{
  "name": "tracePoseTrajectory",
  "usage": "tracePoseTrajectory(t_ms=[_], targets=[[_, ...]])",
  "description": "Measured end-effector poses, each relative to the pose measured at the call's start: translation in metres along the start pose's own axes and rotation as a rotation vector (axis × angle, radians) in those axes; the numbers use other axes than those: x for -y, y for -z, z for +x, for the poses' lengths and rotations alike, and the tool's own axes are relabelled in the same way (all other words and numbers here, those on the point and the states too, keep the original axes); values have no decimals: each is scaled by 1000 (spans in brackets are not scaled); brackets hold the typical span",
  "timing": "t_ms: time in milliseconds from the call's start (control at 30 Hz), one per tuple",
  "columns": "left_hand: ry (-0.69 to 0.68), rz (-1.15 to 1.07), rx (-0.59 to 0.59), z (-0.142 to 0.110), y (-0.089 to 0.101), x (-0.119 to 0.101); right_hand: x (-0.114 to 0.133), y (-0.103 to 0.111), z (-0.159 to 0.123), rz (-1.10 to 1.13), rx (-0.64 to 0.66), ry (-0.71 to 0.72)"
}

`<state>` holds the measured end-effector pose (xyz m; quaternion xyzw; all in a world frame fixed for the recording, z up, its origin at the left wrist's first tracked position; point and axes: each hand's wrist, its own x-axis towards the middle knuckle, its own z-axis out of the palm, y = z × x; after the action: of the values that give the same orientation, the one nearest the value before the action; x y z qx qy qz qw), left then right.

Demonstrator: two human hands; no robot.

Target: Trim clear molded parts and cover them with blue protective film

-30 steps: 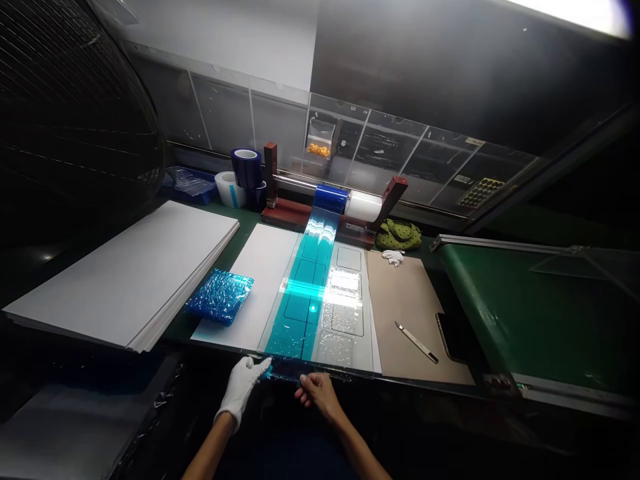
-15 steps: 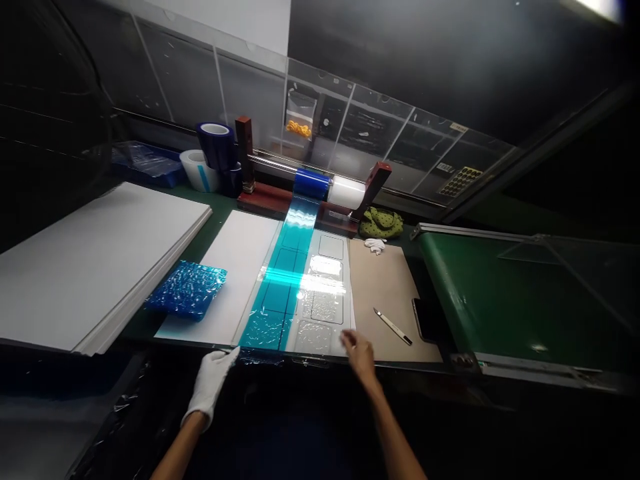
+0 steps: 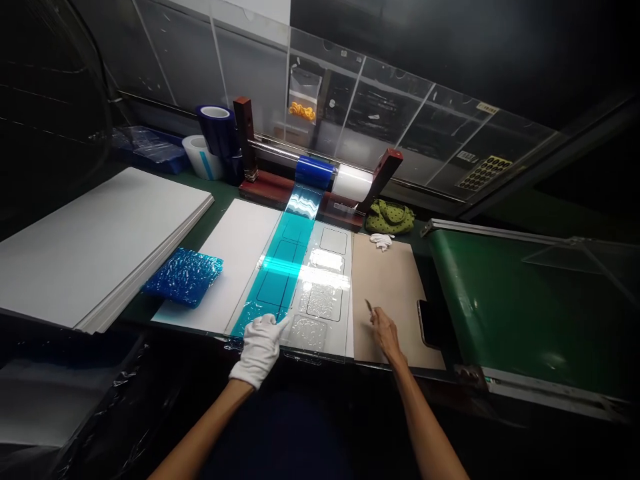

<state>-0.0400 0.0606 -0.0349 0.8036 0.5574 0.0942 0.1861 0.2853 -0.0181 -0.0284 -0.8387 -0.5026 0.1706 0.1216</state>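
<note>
A strip of translucent blue film (image 3: 280,273) runs from the blue roll (image 3: 314,173) down toward me over a white sheet printed with dark rounded outlines. My left hand (image 3: 257,350), in a white glove, rests on the film's near end by the table edge. Its fingers bend down onto the film and the thumb sticks out to the right. My bare right hand (image 3: 386,331) is closed around a craft knife (image 3: 369,307) above the brown board (image 3: 387,273). The blade points up and left; most of the handle is hidden in the hand. Clear bubbly film patches (image 3: 309,332) lie right of the strip.
A white roll (image 3: 353,182) shares the rod of the wooden stand (image 3: 243,133). Stacked white sheets (image 3: 105,247) and crumpled blue film (image 3: 183,275) are at left. Right of the board lie a phone (image 3: 430,325) and a green conveyor belt (image 3: 505,313); a green pouch (image 3: 390,217) sits behind.
My left hand has moved right from the film's near left corner onto the strip. My right hand has gone right and picked up the craft knife from the brown board.
</note>
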Motion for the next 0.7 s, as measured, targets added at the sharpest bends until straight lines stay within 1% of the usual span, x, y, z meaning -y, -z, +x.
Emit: tracePoseTrajectory(t_ms=[67,167,233,300,400,533,600,700], targets=[[-59,53,42,4,-13,-5,33,-11,-4,7,43,119],[-80,119,81,4,-26,-4,83,-30,-9,-27,111,285],[-79,147,96,3,-32,-2,108,-40,-8,-126,135,369],[-75,161,110,1,-36,-1,126,-48,-3,-223,144,417],[-45,167,132,1,-41,-1,141,-57,5,-278,159,459],[-2,151,156,3,-49,2,151,-64,11,-337,182,514],[-5,133,158,2,-49,3,151,-64,11,-359,187,526],[-46,111,143,-6,-41,0,142,-60,10,-384,186,522]])
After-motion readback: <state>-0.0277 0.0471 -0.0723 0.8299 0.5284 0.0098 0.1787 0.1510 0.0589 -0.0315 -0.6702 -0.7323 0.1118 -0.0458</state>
